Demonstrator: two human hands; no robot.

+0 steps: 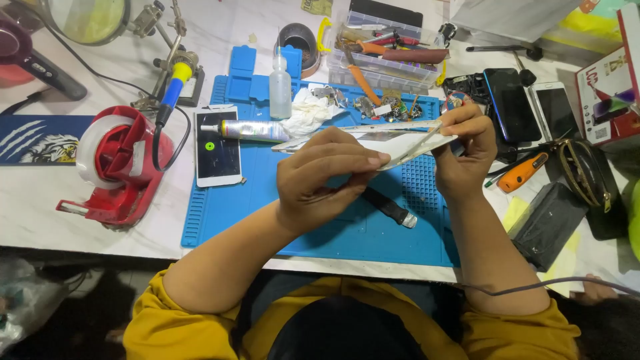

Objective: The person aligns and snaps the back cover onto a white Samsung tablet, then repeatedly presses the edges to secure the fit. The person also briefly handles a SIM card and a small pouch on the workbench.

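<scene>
A red tape holder (117, 163) sits on the bench (40, 200) by a white phone (217, 147). Above the blue mat (267, 220), the left hand (320, 180) and right hand (467, 150) are both closed on a thin white panel (393, 143) — one at each end.

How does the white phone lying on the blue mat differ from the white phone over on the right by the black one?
The white phone on the blue mat has a glue tube across its top and a green dot on its dark screen; the white phone on the right lies on bare table, uncovered, screen blank. Both lie face up.
</scene>
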